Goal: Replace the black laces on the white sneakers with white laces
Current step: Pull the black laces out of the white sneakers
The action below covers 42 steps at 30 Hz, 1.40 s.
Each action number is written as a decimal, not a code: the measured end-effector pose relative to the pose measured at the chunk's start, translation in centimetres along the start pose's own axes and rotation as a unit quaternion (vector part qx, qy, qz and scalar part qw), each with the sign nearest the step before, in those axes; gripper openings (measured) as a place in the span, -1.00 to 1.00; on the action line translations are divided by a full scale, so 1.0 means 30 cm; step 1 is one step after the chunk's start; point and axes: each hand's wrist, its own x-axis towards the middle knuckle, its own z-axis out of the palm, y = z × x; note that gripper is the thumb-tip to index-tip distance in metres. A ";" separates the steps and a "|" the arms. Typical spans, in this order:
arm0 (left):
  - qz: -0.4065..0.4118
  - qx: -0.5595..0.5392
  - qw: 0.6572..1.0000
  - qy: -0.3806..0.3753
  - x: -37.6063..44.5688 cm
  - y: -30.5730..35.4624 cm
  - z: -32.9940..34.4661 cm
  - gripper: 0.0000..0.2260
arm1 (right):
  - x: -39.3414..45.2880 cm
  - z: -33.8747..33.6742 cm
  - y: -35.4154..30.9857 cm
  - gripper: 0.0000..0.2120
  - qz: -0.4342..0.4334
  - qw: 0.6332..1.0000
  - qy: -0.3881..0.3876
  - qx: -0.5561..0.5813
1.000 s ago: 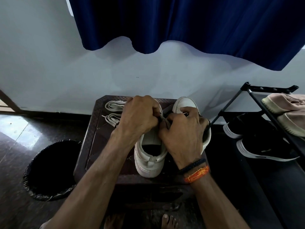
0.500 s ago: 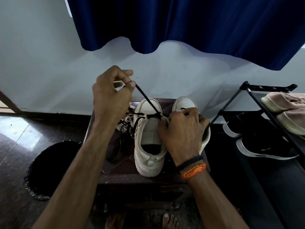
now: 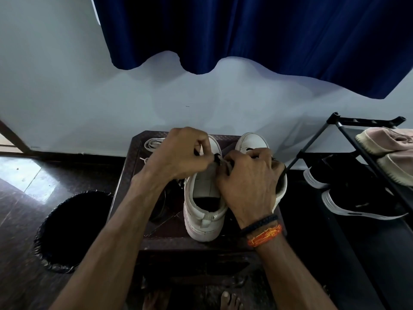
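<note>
1. Two white sneakers stand side by side on a dark stool [image 3: 134, 166]. The left sneaker [image 3: 204, 211] is at about 12 o'clock from the person's feet, and the right sneaker [image 3: 253, 143] is just beside it at 1 o'clock.
2. The left hand [image 3: 178, 155] is curled, and its fingertips pinch a bit of the black lace [image 3: 217, 159] over the left sneaker.
3. The right hand [image 3: 248, 177] is curled too. It grips the same sneaker's far side near the lace holes. The two hands sit close together, almost touching.
4. More black lace lies in a loose heap at 9 o'clock from the left sneaker.
5. The white laces [image 3: 153, 143] wait at 11 o'clock on the stool, well apart from the hands.
6. My guess: the job is pulling the black lace out, one hole at a time.
7. To do it well, hold the shoe firm and pull the lace straight out of each hole.
8. Pull gently, so the lace tip does not snag and the shoe does not tip off the stool.
</note>
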 end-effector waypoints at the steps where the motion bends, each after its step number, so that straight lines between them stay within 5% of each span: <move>1: 0.012 0.034 0.999 -0.014 -0.002 -0.003 0.004 -0.88 | 0.000 0.001 0.000 -0.68 0.001 1.000 0.000 0.001; 4: 0.009 0.048 0.998 -0.033 0.001 -0.005 0.018 -0.73 | -0.001 0.001 0.003 -0.69 0.001 1.000 0.005 0.012; 9: -0.031 0.088 0.994 -0.054 0.015 0.008 0.037 -0.98 | 0.000 0.005 0.004 -0.68 -0.004 1.000 0.013 0.014; 12: -0.030 0.088 0.995 -0.048 0.014 0.011 0.039 -0.94 | 0.000 0.007 0.002 -0.67 0.002 1.000 0.022 0.012; 19: -0.040 -0.170 0.985 -0.012 -0.024 0.023 -0.097 -0.82 | 0.008 0.008 0.001 -0.78 0.008 1.000 0.007 -0.009; 25: -0.009 -0.430 0.900 0.066 -0.031 -0.002 -0.138 -0.77 | 0.008 0.004 -0.003 -0.79 0.019 1.000 0.002 -0.003; 29: 0.052 -0.586 0.798 0.130 -0.037 -0.030 -0.178 -0.79 | 0.010 0.014 0.000 -0.82 0.025 1.000 0.020 0.003; 32: 0.094 -0.625 0.768 0.107 -0.047 -0.039 -0.190 -0.82 | 0.011 0.014 0.000 -0.84 0.021 1.000 0.018 -0.001; 34: 0.079 -0.604 0.788 0.089 -0.049 -0.015 -0.178 -0.80 | 0.013 0.011 -0.001 -0.83 0.020 1.000 0.011 -0.001; 39: 0.001 -0.256 0.966 0.040 -0.016 0.020 -0.074 -0.84 | 0.011 0.009 0.005 -0.75 0.007 1.000 0.007 0.008; 42: 0.010 -0.046 0.999 -0.014 0.006 -0.001 0.004 -0.86 | 0.009 0.007 0.005 -0.72 0.002 1.000 0.004 0.006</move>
